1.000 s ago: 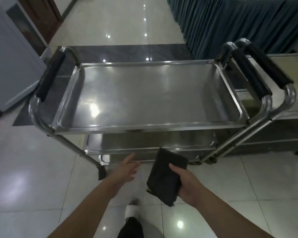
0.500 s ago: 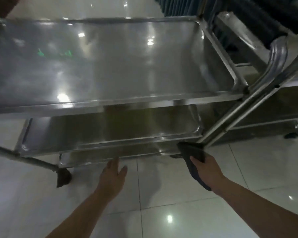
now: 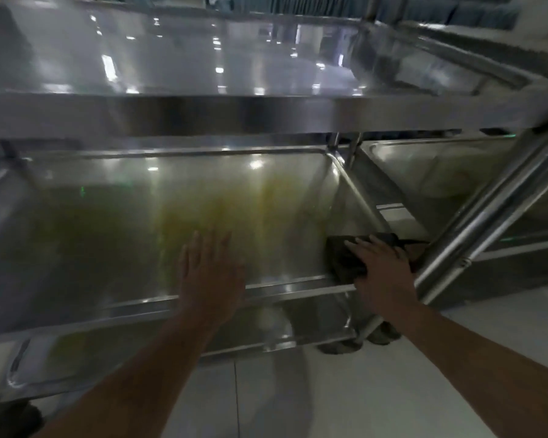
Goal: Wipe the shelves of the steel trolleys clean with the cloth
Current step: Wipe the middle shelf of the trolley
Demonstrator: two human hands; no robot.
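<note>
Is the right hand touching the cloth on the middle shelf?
Touching. The head view shows the right hand lying flat on the dark cloth, fingers spread over it, at the right near corner of the middle shelf.

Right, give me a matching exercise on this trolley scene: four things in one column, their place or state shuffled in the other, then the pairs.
Things:
1. cloth
2. left hand
3. right hand
4. top shelf

Places or states:
A. flat and spread, holding nothing, over the middle shelf
B. dark, at the middle shelf's right front corner
C. highest on the trolley, nothing on it
D. pressing down on the cloth

Pairs: 1-B, 2-A, 3-D, 4-C
</note>
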